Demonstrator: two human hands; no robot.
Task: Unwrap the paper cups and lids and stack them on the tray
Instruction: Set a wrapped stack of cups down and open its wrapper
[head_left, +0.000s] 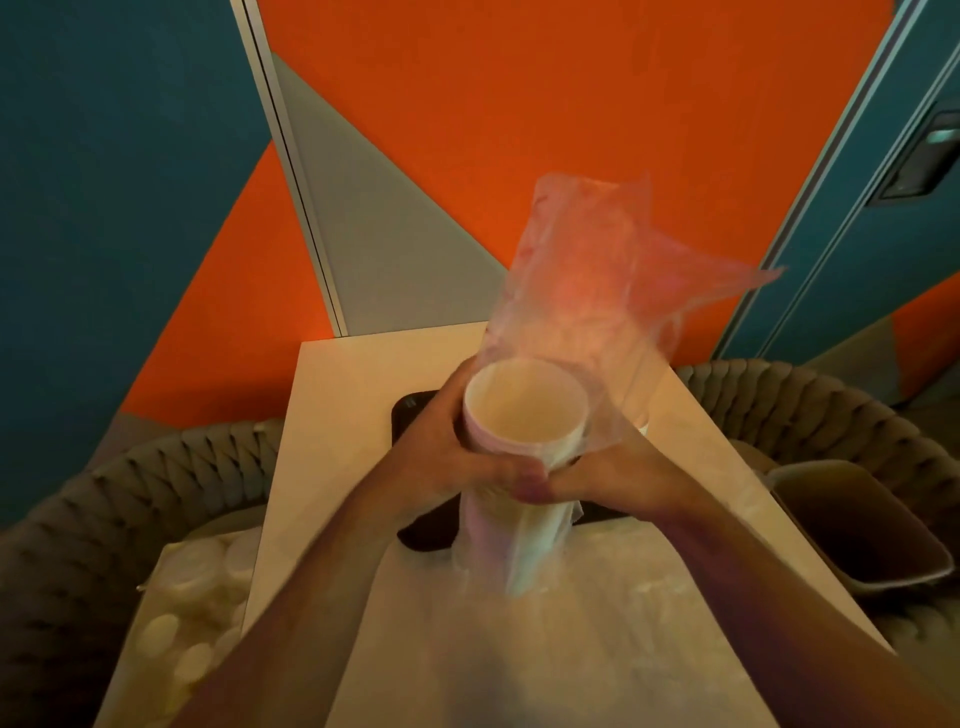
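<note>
Head view, centre of frame: stack of paper cups (524, 447) stood over the dark tray (415, 535) on the bench (337, 415), left hand (441, 457) gripping the rim, right hand (613, 473) pinching the plastic sleeve (597, 270); sleeve best peeled downward while the stack was steadied.

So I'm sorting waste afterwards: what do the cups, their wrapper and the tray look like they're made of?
Cups: likely paper, matte off-white with a rolled rim. Wrapper: thin clear plastic film, glossy and crinkled; the orange wall shows through it. Tray: dark and smooth, possibly plastic, though mostly hidden, so uncertain. Both hands grip the stack: left hand, right hand.
</note>
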